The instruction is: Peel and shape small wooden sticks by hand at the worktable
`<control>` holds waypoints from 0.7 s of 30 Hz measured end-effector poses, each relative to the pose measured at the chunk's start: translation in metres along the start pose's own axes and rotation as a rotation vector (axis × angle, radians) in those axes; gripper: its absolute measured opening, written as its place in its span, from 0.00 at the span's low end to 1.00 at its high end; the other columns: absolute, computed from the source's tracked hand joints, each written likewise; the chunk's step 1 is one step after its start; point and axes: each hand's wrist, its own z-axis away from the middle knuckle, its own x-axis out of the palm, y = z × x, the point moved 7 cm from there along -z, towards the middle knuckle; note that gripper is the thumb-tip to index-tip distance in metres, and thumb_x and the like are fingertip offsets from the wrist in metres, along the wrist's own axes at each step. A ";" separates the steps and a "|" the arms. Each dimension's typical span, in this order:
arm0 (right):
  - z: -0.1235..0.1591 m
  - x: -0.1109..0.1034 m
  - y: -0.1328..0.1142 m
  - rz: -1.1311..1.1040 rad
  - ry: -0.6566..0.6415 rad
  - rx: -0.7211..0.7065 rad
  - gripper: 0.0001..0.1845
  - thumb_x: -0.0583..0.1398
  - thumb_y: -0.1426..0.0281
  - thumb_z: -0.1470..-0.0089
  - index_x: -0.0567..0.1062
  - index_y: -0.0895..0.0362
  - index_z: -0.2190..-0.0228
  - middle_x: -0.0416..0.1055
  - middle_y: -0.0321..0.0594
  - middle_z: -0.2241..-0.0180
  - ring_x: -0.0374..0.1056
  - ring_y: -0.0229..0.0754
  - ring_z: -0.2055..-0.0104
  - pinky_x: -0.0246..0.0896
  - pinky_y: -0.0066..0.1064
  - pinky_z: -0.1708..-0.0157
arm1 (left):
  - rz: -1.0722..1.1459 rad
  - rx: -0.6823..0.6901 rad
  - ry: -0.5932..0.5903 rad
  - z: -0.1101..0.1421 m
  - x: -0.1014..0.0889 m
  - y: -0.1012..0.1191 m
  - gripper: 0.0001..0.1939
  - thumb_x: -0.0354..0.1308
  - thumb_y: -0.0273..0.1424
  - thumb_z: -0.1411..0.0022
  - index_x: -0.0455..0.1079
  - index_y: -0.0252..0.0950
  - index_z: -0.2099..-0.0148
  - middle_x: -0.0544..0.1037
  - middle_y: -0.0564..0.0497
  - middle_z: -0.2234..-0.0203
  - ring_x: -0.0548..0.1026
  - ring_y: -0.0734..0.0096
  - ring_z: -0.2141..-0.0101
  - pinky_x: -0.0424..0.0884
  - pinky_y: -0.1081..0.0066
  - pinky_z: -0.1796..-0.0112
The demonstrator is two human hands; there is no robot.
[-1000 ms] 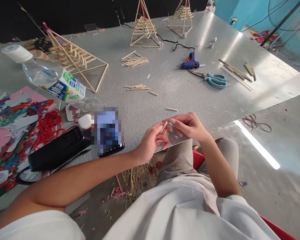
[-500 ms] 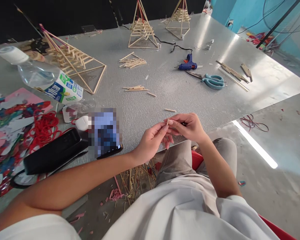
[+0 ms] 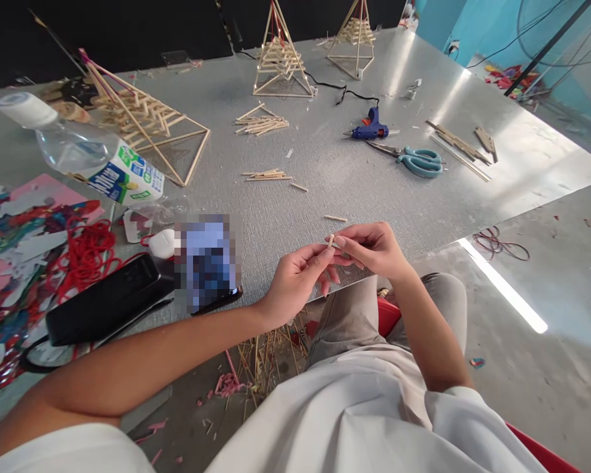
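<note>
My left hand (image 3: 300, 272) pinches a short wooden stick (image 3: 331, 240) between thumb and forefinger, its pale tip pointing up. Right against it, my right hand (image 3: 372, 246) has thumb and forefinger pressed together; whether anything is between them is too small to see. Both hands are over the table's near edge. Just beyond them lies another short wooden stick (image 3: 335, 218). Farther back are a small bunch of sticks (image 3: 266, 175), one loose stick (image 3: 299, 187) and a larger pile of sticks (image 3: 262, 123).
A blue glue gun (image 3: 370, 126) and teal-handled scissors (image 3: 420, 161) lie at the back right, near wooden strips (image 3: 458, 141). Stick pyramids (image 3: 282, 62) stand behind. On the left are a plastic bottle (image 3: 98, 151), phone (image 3: 209, 263), black case (image 3: 106, 295) and red cord (image 3: 88, 253).
My right fingertips have shifted slightly right, off the stick's tip, so more of the stick shows above my left thumb. Things on the table have not moved.
</note>
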 end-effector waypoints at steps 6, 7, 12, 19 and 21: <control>-0.001 0.006 0.004 -0.091 -0.107 0.096 0.27 0.70 0.49 0.38 0.87 0.62 0.59 0.67 0.30 0.82 0.53 0.29 0.83 0.45 0.24 0.84 | -0.013 -0.025 0.024 0.000 -0.001 -0.001 0.26 0.73 0.50 0.34 0.83 0.30 0.53 0.88 0.38 0.60 0.77 0.73 0.73 0.72 0.76 0.79; -0.001 0.007 0.005 -0.100 -0.122 0.109 0.27 0.70 0.49 0.38 0.86 0.62 0.59 0.67 0.30 0.81 0.53 0.29 0.83 0.45 0.23 0.84 | -0.023 -0.032 0.017 0.000 0.000 0.000 0.26 0.73 0.50 0.34 0.83 0.30 0.53 0.88 0.37 0.59 0.78 0.72 0.72 0.72 0.76 0.79; 0.000 0.005 -0.001 -0.009 -0.078 0.009 0.25 0.65 0.50 0.30 0.84 0.61 0.64 0.65 0.31 0.81 0.52 0.29 0.80 0.44 0.24 0.81 | -0.083 -0.019 -0.043 0.002 0.005 0.006 0.23 0.71 0.49 0.32 0.85 0.31 0.57 0.88 0.39 0.61 0.78 0.71 0.72 0.75 0.74 0.77; 0.002 0.003 -0.005 0.089 -0.028 -0.054 0.26 0.62 0.50 0.28 0.84 0.61 0.62 0.64 0.31 0.80 0.52 0.30 0.79 0.44 0.26 0.80 | -0.133 0.012 -0.046 0.002 0.002 0.004 0.22 0.68 0.48 0.28 0.87 0.31 0.57 0.88 0.41 0.64 0.75 0.74 0.75 0.73 0.73 0.74; 0.002 0.003 -0.003 0.045 -0.022 -0.027 0.27 0.64 0.49 0.30 0.84 0.61 0.62 0.62 0.29 0.81 0.50 0.30 0.80 0.42 0.26 0.81 | -0.133 0.026 -0.046 0.001 0.002 0.005 0.22 0.68 0.48 0.28 0.87 0.31 0.57 0.87 0.41 0.65 0.74 0.73 0.75 0.73 0.73 0.73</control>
